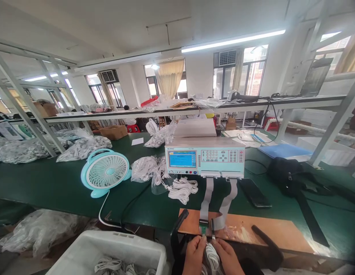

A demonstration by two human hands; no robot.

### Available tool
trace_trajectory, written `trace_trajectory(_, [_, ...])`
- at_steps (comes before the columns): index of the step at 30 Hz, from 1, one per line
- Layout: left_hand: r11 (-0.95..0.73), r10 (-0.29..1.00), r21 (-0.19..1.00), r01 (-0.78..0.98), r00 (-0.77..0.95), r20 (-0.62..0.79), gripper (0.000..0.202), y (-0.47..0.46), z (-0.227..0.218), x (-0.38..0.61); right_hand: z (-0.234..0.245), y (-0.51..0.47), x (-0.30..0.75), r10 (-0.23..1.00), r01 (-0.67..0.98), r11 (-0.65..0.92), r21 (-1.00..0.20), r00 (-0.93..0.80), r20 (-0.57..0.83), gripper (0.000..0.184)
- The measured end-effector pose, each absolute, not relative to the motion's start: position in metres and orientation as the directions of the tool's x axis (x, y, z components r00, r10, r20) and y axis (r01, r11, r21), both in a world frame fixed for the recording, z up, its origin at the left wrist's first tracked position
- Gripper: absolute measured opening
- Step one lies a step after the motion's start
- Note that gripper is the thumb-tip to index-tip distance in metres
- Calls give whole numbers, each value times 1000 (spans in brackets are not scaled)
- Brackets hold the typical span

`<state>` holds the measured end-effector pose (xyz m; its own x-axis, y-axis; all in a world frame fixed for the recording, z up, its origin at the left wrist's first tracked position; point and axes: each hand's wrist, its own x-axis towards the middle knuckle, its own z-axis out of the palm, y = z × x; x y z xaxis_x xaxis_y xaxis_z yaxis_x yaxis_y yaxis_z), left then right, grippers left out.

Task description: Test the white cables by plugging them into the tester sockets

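Low in the view, my left hand (pixel 195 252) pinches one white end of a coiled white cable (pixel 212 256) just below a small green circuit board (pixel 203 228). My right hand (pixel 224 254) grips the cable's other end, near a connector on the second grey ribbon cable (pixel 222 214). The coil hangs between both hands. Both ribbon cables run up to the front of a light-blue tester (pixel 206 157) with a lit blue screen. Whether the cable ends are fully seated in the connectors, I cannot tell.
A white bin (pixel 122 244) with coiled cables stands at lower left. A turquoise fan (pixel 108 171), bundled white cables (pixel 183 190) and bagged cables (pixel 144 168) lie on the green table. A phone (pixel 255 194) and black bag (pixel 289 177) are right; a chair armrest (pixel 267 244) is close.
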<state>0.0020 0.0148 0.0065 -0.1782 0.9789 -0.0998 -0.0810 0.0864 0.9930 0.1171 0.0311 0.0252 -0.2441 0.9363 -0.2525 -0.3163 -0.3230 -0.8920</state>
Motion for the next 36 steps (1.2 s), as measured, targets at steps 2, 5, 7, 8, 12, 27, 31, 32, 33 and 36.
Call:
trace_trajectory(2, [75,980,994,-85,-175,-89,49,15,6,1,25,31,117,942,-299,-310,-902,-228,-248,42])
trace_trajectory(5, [61,981,993,-100,-178,-78,48,16,4,1,22,31,116,952,-274,-282,-919,-200,-232,44])
trace_trajectory(7, [59,981,992,-109,-180,-78,48,16,3,1,19,30,117,957,-263,-265,-928,-191,-219,44])
trace_trajectory(8, [57,980,992,-110,-181,-77,47,16,3,1,18,30,117,958,-259,-258,-931,-191,-213,44])
trace_trajectory(12, [50,981,995,-84,-183,-65,47,15,6,1,15,30,118,960,-247,-244,-938,-196,-198,42])
trace_trajectory(27, [141,972,977,-162,-163,-168,38,10,20,4,8,20,107,987,-217,-160,-963,-31,-157,46])
trace_trajectory(31, [177,969,976,-126,-149,-195,37,9,20,2,11,7,110,987,-168,-161,-972,-12,-162,44])
trace_trajectory(32, [185,969,977,-105,-146,-199,37,9,20,2,13,4,111,987,-169,-162,-972,-18,-162,43])
trace_trajectory(33, [189,969,978,-84,-148,-200,38,9,21,2,14,3,113,986,-179,-165,-970,-32,-162,42])
trace_trajectory(36, [194,965,978,-75,-165,-204,39,10,24,3,19,7,116,983,-211,-181,-960,-80,-168,41])
